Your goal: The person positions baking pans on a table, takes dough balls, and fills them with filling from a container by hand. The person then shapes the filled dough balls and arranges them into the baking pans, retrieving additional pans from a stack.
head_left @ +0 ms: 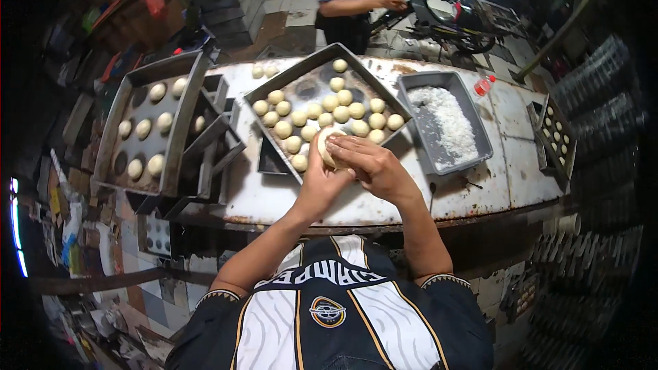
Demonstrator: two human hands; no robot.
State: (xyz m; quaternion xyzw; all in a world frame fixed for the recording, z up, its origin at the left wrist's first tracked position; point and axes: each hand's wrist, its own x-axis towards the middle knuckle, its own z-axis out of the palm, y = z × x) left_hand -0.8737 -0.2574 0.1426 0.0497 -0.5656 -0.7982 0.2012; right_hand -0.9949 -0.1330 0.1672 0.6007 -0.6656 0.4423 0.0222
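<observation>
Both my hands meet over the near edge of a square metal tray (253,108) on the table. Between them is a pale, flattened piece of dough (323,149). My left hand (321,181) wraps its near left side, while my right hand (367,163) presses its fingers onto it from the right. Several round dough balls (299,118) lie spread inside the tray beyond my hands. To the right stands a grey plastic tub (488,154) with white shredded filling (449,123) heaped in it.
Stacked metal trays (199,96) with dough balls stand at the left, and another tray (565,171) at the far right. A red-capped bottle (484,85) lies beyond the tub. Across the white table (267,199) stands another person (346,0), near a motorcycle (445,17).
</observation>
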